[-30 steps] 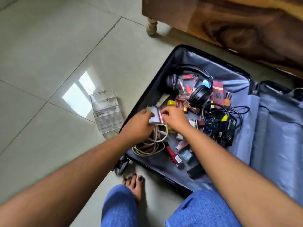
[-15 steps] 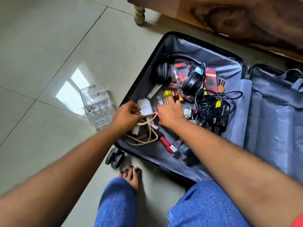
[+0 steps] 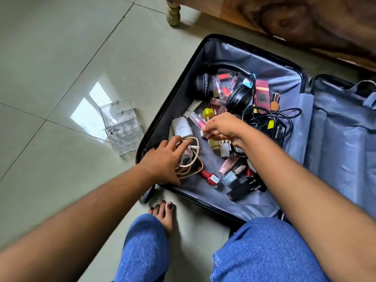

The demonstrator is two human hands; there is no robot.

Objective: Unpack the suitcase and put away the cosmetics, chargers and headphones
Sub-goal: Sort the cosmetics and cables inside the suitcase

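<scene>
The open black suitcase (image 3: pixel 264 70) lies on the floor with a grey lining. Inside are black headphones (image 3: pixel 238 98), many small cosmetics, a black charger with tangled cable (image 3: pixel 278 127), and a white charger plug (image 3: pixel 181 127) with a coiled white cable (image 3: pixel 192 159). My left hand (image 3: pixel 162 161) rests with spread fingers on the white cable and grips nothing. My right hand (image 3: pixel 221 129) pinches a clear tube of pink lip gloss (image 3: pixel 197 119) above the pile. Red (image 3: pixel 211 178) and pale blue (image 3: pixel 230 177) nail polish bottles lie near the front rim.
A clear plastic organizer box (image 3: pixel 122 127) stands on the tiled floor left of the suitcase. A wooden bed with a turned leg (image 3: pixel 173 12) runs along the back. My bare foot (image 3: pixel 164 216) and blue-jeaned knees are just in front of the suitcase.
My left hand has let go of the white charger plug and dropped onto its coiled cable. My right hand has lifted a pink lip gloss tube out of the pile.
</scene>
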